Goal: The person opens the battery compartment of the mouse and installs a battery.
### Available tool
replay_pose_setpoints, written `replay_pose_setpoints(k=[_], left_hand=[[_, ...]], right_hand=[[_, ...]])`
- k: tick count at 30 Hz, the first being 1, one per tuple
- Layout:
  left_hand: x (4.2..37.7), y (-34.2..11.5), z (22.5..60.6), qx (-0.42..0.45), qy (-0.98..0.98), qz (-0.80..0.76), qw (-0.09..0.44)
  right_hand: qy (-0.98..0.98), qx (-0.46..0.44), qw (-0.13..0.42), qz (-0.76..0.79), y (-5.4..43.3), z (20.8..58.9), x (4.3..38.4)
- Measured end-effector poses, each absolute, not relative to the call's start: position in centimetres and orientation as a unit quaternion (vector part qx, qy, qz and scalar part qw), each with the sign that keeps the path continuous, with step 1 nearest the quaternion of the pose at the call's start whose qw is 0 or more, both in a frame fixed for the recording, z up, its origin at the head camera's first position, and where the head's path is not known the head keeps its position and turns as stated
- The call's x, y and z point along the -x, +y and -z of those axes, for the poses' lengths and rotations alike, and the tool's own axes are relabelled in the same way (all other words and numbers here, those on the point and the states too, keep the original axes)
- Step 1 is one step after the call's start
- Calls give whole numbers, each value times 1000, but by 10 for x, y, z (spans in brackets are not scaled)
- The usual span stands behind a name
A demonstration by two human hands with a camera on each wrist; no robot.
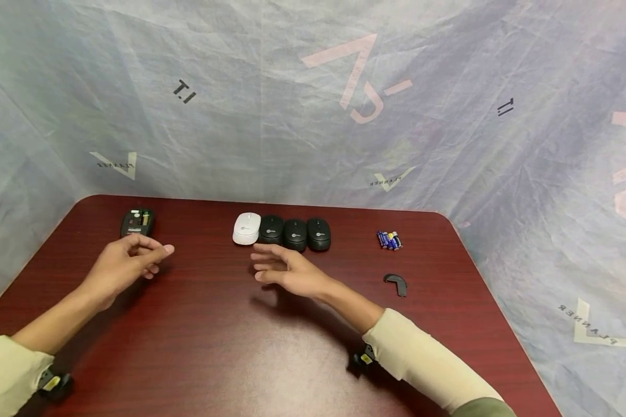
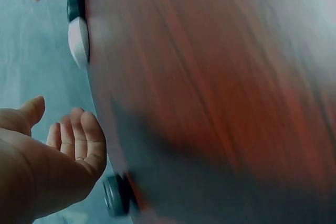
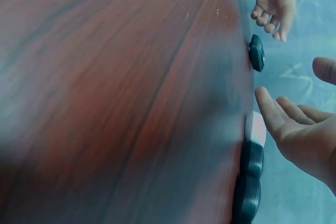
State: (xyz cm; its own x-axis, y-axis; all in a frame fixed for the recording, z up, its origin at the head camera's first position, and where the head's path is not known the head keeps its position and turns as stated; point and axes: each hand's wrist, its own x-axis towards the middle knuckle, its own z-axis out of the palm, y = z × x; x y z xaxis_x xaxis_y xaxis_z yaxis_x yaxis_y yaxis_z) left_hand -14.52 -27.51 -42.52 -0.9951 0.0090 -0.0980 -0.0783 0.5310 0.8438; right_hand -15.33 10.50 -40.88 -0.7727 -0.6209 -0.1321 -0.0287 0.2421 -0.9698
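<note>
— What's closest to us from here?

— A cream sleeve (image 1: 422, 359) on the right arm, with a small black wrist device (image 1: 366, 355) under its cuff, over a dark red wood-grain desk (image 1: 214, 365). Then the hands. The right grip (image 1: 294, 274) hangs above the desk, thumb well apart from the lightly bent fingers, nothing in it.

— And the left grip (image 1: 119, 265)?

— Loosely curled, with a gap between thumb and fingers, and nothing held there either. It's raised off the desk too.

— What lies about them?

— Well to the right of the right grip, a black curved plastic cover (image 1: 398, 284) with a straight tab. Beyond that, a small cluster of blue cylindrical batteries (image 1: 390, 241).

— And past the fingers?

— Just beyond the right grip, a row side by side: one white rounded computer mouse (image 1: 247, 229) at the left end, then three black rounded computer mice (image 1: 319, 234). Just beyond the left grip, apart from it, a black oval mouse lying underside up (image 1: 137, 222), its bay uncovered, apparently a battery inside. Furthest off hangs a pale grey printed cloth (image 1: 261, 116).
</note>
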Motion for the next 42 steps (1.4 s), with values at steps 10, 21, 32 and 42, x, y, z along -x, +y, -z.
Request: replay_pose_setpoints(k=[10,21,32,42], left_hand=[[145,-232,425,-20,891,-453,35],[152,-194,418,-68,906,-418,16],[163,-161,421,-124,905,-407,-4],[183,-125,424,-199,915,-351,8]], right_hand=[[755,252,256,548,141,407,152],[801,251,191,509,180,409,148],[857,251,103,438,211,408,156],[903,225,87,356,237,405,168]])
